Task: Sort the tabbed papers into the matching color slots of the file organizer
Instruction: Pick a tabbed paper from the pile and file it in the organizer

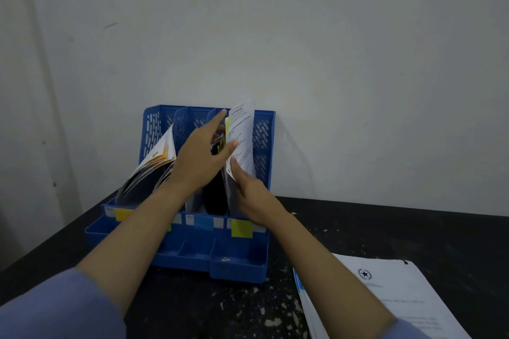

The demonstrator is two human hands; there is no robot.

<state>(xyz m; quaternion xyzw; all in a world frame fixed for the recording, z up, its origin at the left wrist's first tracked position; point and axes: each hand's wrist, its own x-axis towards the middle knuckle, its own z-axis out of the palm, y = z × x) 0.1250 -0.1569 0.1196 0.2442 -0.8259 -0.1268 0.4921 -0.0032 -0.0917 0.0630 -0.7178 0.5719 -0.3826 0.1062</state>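
Observation:
A blue plastic file organizer (pixel 264 146) stands against the wall, with colour labels on its front: orange-yellow at the left, blue in the middle, a yellow-green label (pixel 241 228) at the right. A white printed paper (pixel 242 135) with a yellow tab on its edge stands in the rightmost slot. My right hand (pixel 253 198) pinches its lower edge. My left hand (pixel 205 155) reaches over the middle slots, thumb and fingers against the paper's left edge. Papers with orange tabs (pixel 158 158) lean in the left slot.
A stack of white printed papers (pixel 391 300) with a blue tab at its left edge lies on the black, speckled table (pixel 413 231) at the front right. The organizer's low front trays (pixel 237 261) face me. A pale wall rises right behind.

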